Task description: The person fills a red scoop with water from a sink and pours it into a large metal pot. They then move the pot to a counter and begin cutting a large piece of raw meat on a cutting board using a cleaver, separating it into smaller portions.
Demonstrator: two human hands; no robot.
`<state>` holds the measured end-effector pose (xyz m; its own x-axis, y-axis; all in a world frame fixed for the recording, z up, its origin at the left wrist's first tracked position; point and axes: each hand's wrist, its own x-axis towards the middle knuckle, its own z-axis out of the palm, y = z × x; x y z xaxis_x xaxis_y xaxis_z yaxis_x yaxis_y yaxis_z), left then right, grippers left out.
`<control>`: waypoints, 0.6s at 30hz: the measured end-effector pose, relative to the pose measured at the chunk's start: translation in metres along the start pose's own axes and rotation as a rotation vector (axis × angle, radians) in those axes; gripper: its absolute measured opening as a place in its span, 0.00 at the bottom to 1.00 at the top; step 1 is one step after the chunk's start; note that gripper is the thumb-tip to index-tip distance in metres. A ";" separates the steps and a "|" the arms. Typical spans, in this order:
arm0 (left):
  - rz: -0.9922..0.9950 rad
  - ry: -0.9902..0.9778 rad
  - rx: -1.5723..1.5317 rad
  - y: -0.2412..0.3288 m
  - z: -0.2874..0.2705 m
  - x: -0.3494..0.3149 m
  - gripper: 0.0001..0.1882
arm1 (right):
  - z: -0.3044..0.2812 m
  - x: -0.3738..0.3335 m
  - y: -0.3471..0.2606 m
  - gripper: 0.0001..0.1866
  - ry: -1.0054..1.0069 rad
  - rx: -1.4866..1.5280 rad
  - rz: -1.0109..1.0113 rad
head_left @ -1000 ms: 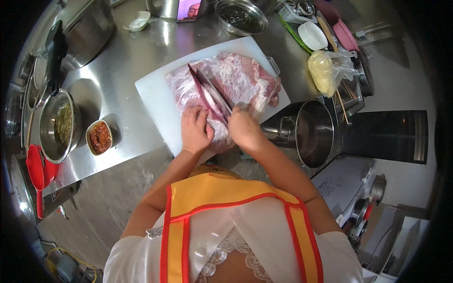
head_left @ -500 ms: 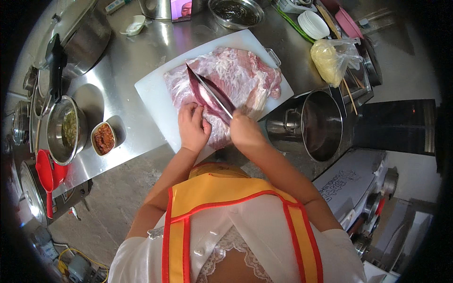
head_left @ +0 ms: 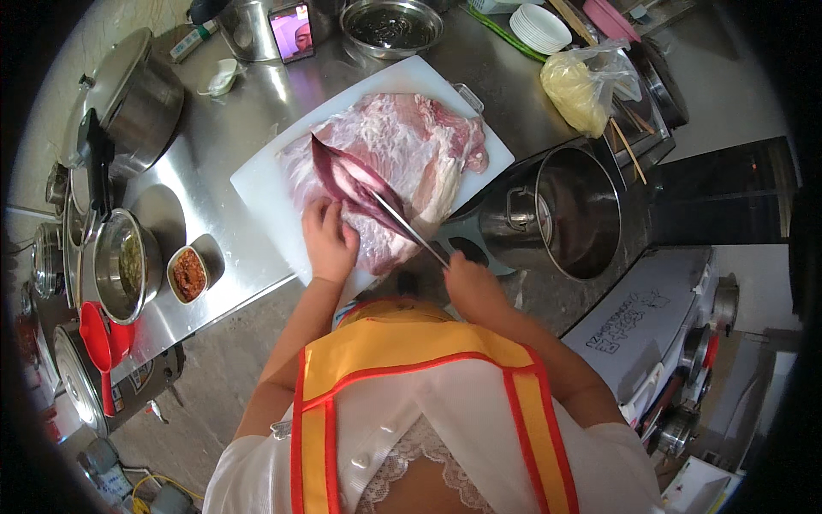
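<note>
A large slab of raw meat [head_left: 390, 133] lies on the white cutting board [head_left: 255, 183], with a dark red slit opened across its near left part. My right hand [head_left: 471, 283] is closed round the handle end of a knife [head_left: 413, 231], past the board's near right edge. The blade slants up to the left, its tip in the lower end of the slit. At the slit's near edge, my left hand [head_left: 330, 244] grips the meat with bent fingers. The knife's handle is mostly hidden in my fist.
To the board's right stands a deep steel pot [head_left: 579, 214]. A small dish of red-brown sauce [head_left: 187, 274], a steel bowl [head_left: 127, 265] and a red ladle-like scoop [head_left: 104, 343] are at left. Behind the board are a phone [head_left: 292, 34] and a basin [head_left: 391, 28].
My right hand has drawn the knife toward me and to the right, baring the slit. My left hand remains at the slit's near edge. The whole view has shifted slightly.
</note>
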<state>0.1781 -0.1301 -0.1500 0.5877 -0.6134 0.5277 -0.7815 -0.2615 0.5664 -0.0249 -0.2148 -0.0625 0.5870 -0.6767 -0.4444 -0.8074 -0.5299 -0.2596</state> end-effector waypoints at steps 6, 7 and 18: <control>-0.004 -0.055 -0.065 0.005 -0.002 0.002 0.18 | -0.004 -0.011 0.019 0.08 0.012 0.046 -0.123; 0.019 -0.065 -0.075 0.006 -0.002 -0.001 0.19 | -0.002 -0.007 0.016 0.08 0.058 0.062 -0.207; 0.050 -0.156 -0.116 -0.015 -0.008 -0.003 0.19 | -0.021 -0.056 0.063 0.08 -0.104 -0.039 -0.111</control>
<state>0.1901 -0.1187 -0.1552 0.5025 -0.7337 0.4573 -0.7740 -0.1461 0.6161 -0.1076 -0.2209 -0.0359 0.6612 -0.5575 -0.5020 -0.7340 -0.6192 -0.2790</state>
